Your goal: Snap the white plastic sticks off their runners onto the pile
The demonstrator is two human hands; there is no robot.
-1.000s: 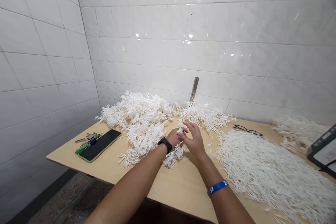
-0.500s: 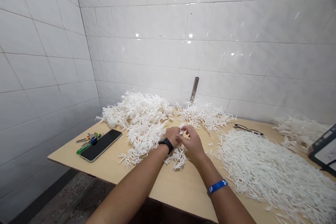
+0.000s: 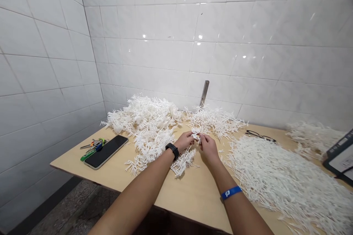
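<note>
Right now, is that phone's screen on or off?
It looks off: the phone's screen is plain black, with nothing lit on it.

The left hand [image 3: 186,141] and right hand [image 3: 209,148] hold a small white cluster [image 3: 195,132] over the surface [image 3: 193,198]. Near its left edge lie a phone [image 3: 107,152] and keys [image 3: 95,144]; glasses [image 3: 259,136] rest by the back edge, behind white strands [image 3: 286,172].

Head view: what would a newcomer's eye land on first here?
Probably the wide spread of white strands on the right of the table, and the fluffy white heap toward the back left. Between them, the left hand, with a black band at the wrist, and the right hand meet at a small white bunch. The dark phone stands out at the left, beside the keys.
</note>
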